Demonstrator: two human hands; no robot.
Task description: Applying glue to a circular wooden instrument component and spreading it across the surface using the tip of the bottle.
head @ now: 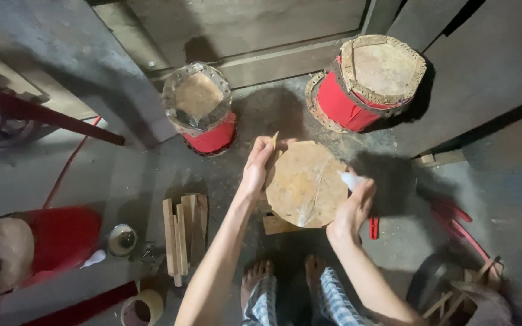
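Note:
A round tan hide disc (305, 183) sits on a small wooden block in front of my bare feet. My left hand (260, 163) grips the disc's upper left rim, with a thin sliver of wood poking up between the fingers. My right hand (354, 208) rests at the disc's right edge and holds a small white squeeze bottle (351, 180), its tip aimed at the hide. A glossy streak runs across the disc's surface.
Two red drums with hide tops stand ahead, one small (201, 107) and one larger, tilted (367, 81). A third red drum (28, 244) lies at left. Wooden sticks (182, 232), a tape roll (142, 306), a small round tin (121, 239) and red-handled tool (374, 227) lie on the concrete floor.

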